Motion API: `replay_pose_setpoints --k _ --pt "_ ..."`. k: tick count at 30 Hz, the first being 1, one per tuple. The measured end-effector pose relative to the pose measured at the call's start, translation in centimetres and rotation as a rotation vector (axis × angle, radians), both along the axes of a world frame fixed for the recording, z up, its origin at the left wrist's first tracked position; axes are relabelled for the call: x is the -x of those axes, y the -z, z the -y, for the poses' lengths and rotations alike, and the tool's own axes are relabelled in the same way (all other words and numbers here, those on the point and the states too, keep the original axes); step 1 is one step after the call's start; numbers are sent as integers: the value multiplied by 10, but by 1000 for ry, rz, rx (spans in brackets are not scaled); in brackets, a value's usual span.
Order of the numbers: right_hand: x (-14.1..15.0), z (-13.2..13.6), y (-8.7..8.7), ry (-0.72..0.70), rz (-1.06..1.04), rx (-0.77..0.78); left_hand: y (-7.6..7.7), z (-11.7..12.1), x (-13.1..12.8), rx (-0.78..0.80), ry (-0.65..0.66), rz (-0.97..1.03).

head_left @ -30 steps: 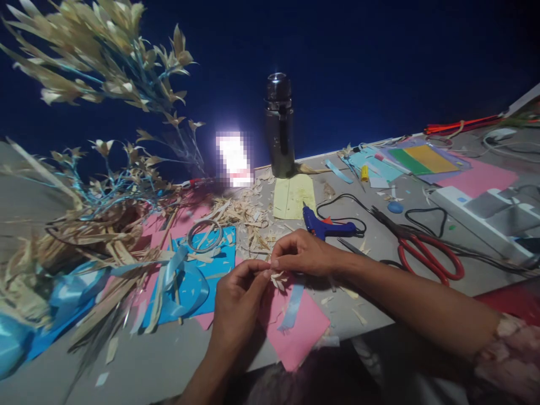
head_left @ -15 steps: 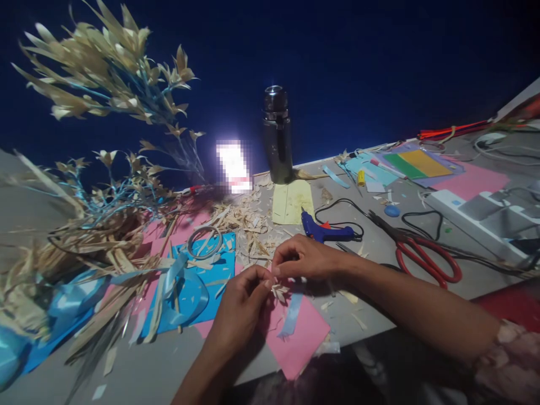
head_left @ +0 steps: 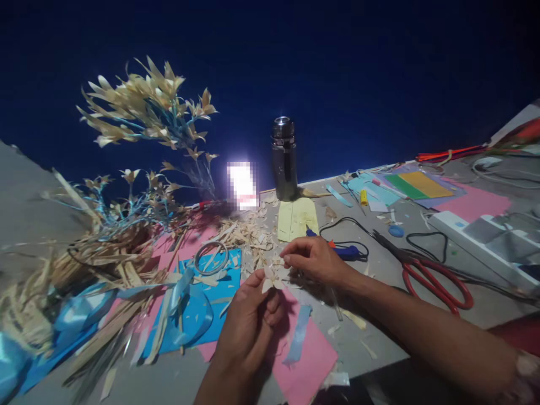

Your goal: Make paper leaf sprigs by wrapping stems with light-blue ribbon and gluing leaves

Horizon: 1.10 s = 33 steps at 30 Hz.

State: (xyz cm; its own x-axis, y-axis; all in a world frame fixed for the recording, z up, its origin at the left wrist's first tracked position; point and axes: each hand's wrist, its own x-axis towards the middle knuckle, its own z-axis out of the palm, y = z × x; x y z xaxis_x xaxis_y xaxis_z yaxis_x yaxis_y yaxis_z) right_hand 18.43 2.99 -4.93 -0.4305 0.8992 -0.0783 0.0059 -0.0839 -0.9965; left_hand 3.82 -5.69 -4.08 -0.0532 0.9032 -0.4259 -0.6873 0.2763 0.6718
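Observation:
My left hand [head_left: 252, 322] is closed, thumb and fingers pinching a small cream-coloured flower [head_left: 273, 281] from below. Its pointed petals spread open and look like dried husk. Just right of the flower and apart from it, my right hand [head_left: 317, 260] has thumb and forefinger drawn together. Whether something tiny sits between those fingertips I cannot make out. Behind my right hand lies a blue glue gun [head_left: 349, 252], partly covered by it. Below my hands is a pink sheet [head_left: 310, 351] with a light-blue ribbon piece [head_left: 298, 333] across it.
Red-handled scissors [head_left: 434, 281] lie right, beside a white power strip [head_left: 476, 239]. A dark flask [head_left: 284, 163] stands at the back near a yellow paper [head_left: 297, 216]. Husk scraps [head_left: 248, 236], a tape ring [head_left: 211, 257] and a husk-flower arrangement [head_left: 147, 107] are on the left.
My right hand has moved up and away from the flower. My left hand now holds the flower alone, turned so its petals face me. The view has tilted upward.

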Motion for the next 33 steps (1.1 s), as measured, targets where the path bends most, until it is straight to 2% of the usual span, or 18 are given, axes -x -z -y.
replay_pose_setpoints --k 3,6,10,17,23,27,33 --pt "4 7 3 -53 -68 5 1 -3 -3 -20 -122 6" --pt "11 17 8 -59 -174 72 4 -6 -7 -40 -186 -38" --pt "16 21 16 -28 -283 107 5 -9 -13 -52 -225 -115" --pt "21 19 22 -119 -481 170 4 -14 -22 -99 -276 -211" --pt "21 15 25 -11 -446 120 6 -18 -24 -95 -311 -330" --pt "20 17 22 -29 -491 164 9 -19 -24 -92 -320 -334" --pt "19 17 19 -60 -479 155 13 -15 -28 -110 -287 -229"
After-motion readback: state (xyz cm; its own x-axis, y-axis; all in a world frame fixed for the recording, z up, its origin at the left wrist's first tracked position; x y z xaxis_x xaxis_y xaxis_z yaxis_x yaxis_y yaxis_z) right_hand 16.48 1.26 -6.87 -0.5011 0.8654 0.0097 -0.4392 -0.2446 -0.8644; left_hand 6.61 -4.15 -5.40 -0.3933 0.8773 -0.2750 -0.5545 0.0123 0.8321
